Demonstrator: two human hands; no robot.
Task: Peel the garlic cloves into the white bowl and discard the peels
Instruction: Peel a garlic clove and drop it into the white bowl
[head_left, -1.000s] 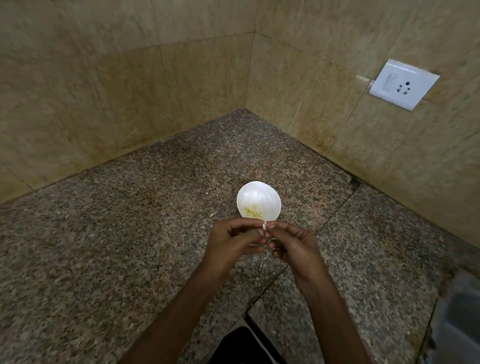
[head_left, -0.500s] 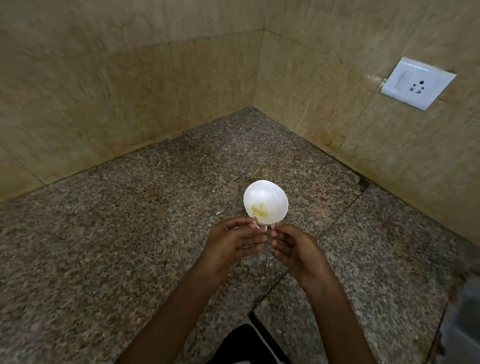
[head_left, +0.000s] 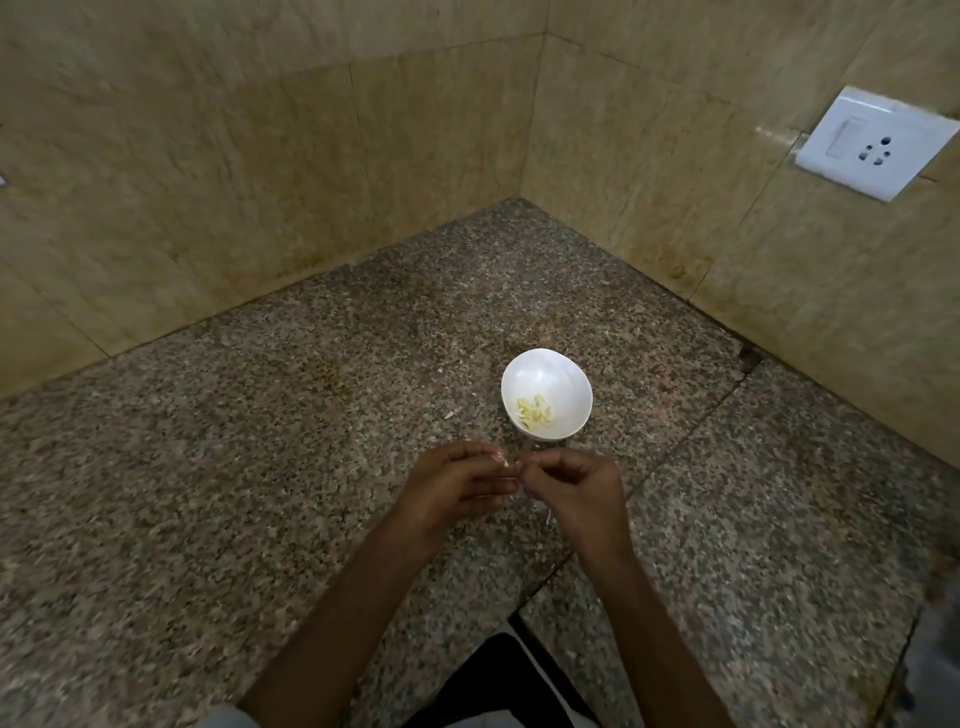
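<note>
Beige stone-tiled walls (head_left: 260, 156) meet in a corner at upper centre and fill the top half of the frame. Below them a speckled brown granite counter (head_left: 208, 467) spreads to the bottom edge, with a joint line running diagonally across its right part. A white switch-and-socket plate (head_left: 872, 143) sits on the right wall at upper right, and dark clothing (head_left: 498, 675) shows at bottom centre. The bowl (head_left: 571, 371) stands upright on the counter just right of centre, with peeled cloves (head_left: 535, 410) heaped in its bottom. Just below it both forearms come up from the bottom edge. The left hand (head_left: 457, 488) and right hand (head_left: 576, 493) have curled fingers and meet at the fingertips, pinching a small pale clove (head_left: 503, 459) between them above the counter. It is too blurred to tell its long axis or which way it points. A peel scrap (head_left: 449, 414) lies on the granite left of the bowl. Half a second ago a narrow gap separated the fingertips; now they touch, and the right fingers are curled tighter. The bowl has not moved.
</note>
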